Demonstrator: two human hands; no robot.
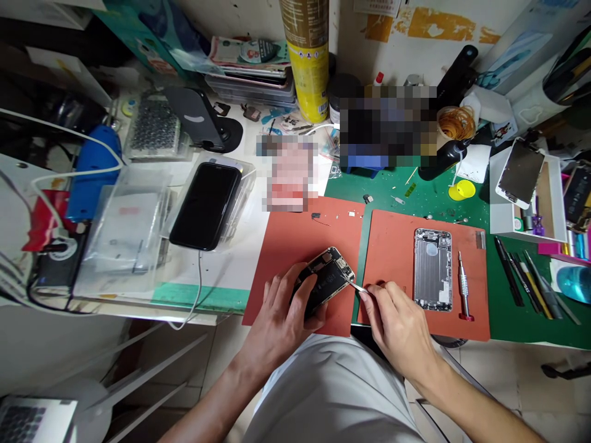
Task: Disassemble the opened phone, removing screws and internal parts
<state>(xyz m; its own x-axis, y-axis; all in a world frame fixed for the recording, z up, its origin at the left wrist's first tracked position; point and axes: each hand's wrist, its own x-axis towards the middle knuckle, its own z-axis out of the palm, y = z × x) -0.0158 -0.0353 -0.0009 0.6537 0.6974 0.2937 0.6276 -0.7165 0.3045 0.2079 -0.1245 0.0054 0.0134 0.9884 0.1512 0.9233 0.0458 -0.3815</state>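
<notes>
An opened phone [327, 282], its inner parts showing, lies tilted over the left orange mat [284, 246]. My left hand [289, 301] is closed around its lower left side and hides that end. My right hand [397, 320] pinches a pair of metal tweezers [356, 285], whose tips reach the phone's upper right part. Whether the tips grip anything is too small to tell. Right of my right hand, a bare phone housing [433, 271] lies on the second orange mat [388, 246], with a screwdriver [463, 289] beside it.
A black-screened phone [205, 206] rests on a clear case at left, near a phone stand [203, 117]. A yellow spray can [310, 80] stands at the back. Several pen-like tools [530, 280] and a white box [556, 203] are at right. Small parts [316, 216] lie behind the opened phone.
</notes>
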